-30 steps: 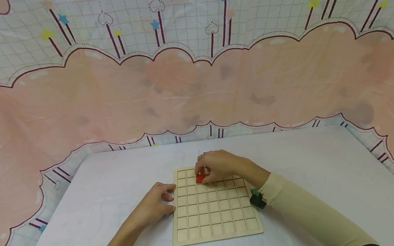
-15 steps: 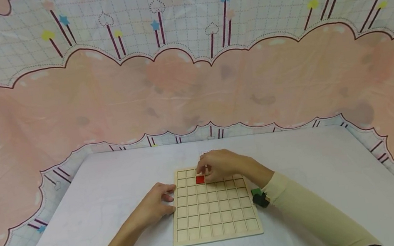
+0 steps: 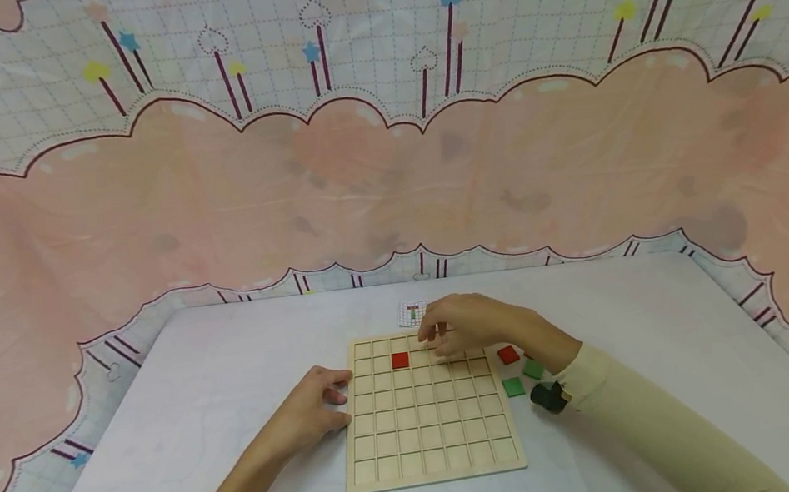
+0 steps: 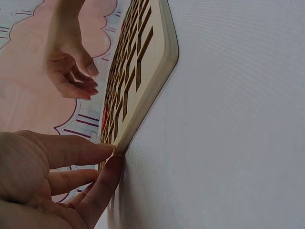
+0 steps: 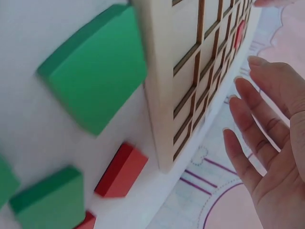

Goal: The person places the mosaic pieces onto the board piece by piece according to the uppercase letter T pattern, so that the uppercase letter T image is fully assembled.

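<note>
The person's left hand has its fingers relaxed and spread, thumb and fingertip touching the left edge of a wooden grid board. A red square tile sits in the second row from the far side, third cell from the left. Just beside it, to its right, the right hand hovers over the board, fingers loosely bent and holding nothing. Close by the board's right edge lie a loose red tile and green tiles; a small printed card lies beyond the far edge.

The right hand has released the red tile, moving toward 3 o'clock. At 2 o'clock of the board, a second red tile and a green tile have appeared; at 12, more of the card.
</note>
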The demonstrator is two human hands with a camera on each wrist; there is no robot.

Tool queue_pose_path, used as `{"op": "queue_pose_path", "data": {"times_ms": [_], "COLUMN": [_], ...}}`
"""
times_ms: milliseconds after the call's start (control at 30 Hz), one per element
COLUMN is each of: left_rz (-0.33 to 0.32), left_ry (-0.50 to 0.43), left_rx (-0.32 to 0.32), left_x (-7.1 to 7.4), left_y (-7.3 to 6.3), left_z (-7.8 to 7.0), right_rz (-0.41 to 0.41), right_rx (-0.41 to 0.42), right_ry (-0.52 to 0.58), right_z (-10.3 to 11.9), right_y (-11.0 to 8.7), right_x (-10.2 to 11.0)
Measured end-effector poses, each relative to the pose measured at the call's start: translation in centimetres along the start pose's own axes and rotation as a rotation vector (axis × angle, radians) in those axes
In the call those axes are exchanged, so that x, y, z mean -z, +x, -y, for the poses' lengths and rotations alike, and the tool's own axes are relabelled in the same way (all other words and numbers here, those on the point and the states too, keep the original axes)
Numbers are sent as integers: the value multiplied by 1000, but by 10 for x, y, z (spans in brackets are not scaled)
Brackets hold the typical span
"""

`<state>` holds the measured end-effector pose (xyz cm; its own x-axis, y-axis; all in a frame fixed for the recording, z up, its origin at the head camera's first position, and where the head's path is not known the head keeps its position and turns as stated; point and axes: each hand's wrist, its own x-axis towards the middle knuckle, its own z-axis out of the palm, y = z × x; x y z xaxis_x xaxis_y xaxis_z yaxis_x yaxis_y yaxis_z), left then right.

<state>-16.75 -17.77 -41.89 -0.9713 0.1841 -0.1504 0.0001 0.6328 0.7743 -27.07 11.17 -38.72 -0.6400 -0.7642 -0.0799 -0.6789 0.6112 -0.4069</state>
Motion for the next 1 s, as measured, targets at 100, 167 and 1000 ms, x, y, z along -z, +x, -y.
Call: {"op": "queue_pose_path", "data": {"times_ms": [100,167,1000], "left_rz": [0,0,6], "left_ry": [1,0,-10], "left_rx": [2,2,-1], "left_x": [0,0,0], "left_y": [-1,-1,-1], "left_z": [0,0,1], "right_rz": [1,3,7], "right_rx": [-16,-32,-173], "right_ry": [11,20,43], "right_z": [-5,-6,-26], "right_y": [-6,-10,-62], "right_x": [2,4,10]}}
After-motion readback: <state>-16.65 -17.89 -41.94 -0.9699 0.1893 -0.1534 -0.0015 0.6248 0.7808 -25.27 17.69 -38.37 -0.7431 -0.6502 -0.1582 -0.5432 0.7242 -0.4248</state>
